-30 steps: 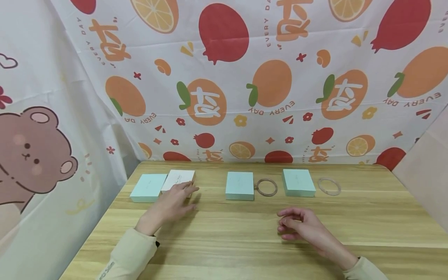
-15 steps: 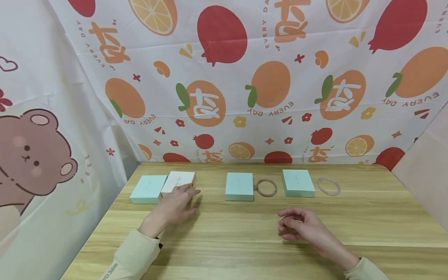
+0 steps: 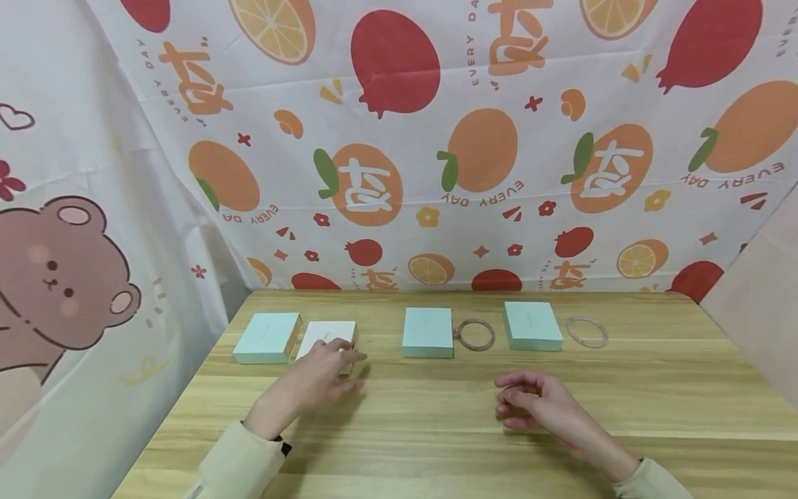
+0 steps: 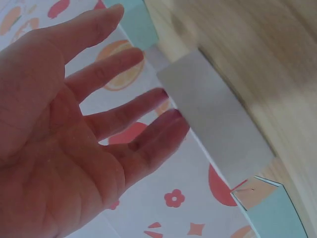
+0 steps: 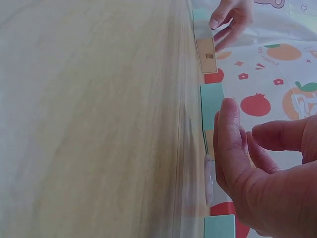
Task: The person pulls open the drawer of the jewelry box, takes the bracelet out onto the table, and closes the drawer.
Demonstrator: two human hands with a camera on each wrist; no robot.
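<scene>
A white flat box (image 3: 329, 331) with small print on its lid stands at the left of the table. My left hand (image 3: 312, 378) lies over its front edge, fingers spread and fairly straight. In the left wrist view, two fingertips touch the upper edge of the white box (image 4: 218, 119), with the thumb apart from it. Its tan end (image 5: 206, 55) shows in the right wrist view. My right hand (image 3: 542, 402) hovers low over the table, fingers loosely curled around nothing. Nearest to it is a mint-green box (image 3: 532, 326) at the right.
Another mint-green box (image 3: 268, 337) is left of the white one, and a third mint-green box (image 3: 427, 333) sits mid-table. Beside them lie a brownish bangle (image 3: 476, 335) and a clear, pale bangle (image 3: 587, 333). A fruit-print cloth (image 3: 399, 173) hangs behind the wooden table (image 3: 424, 430).
Under my left hand the white box has slid toward me and slightly right, opening a gap to the leftmost mint-green box. The right hand has stayed in place.
</scene>
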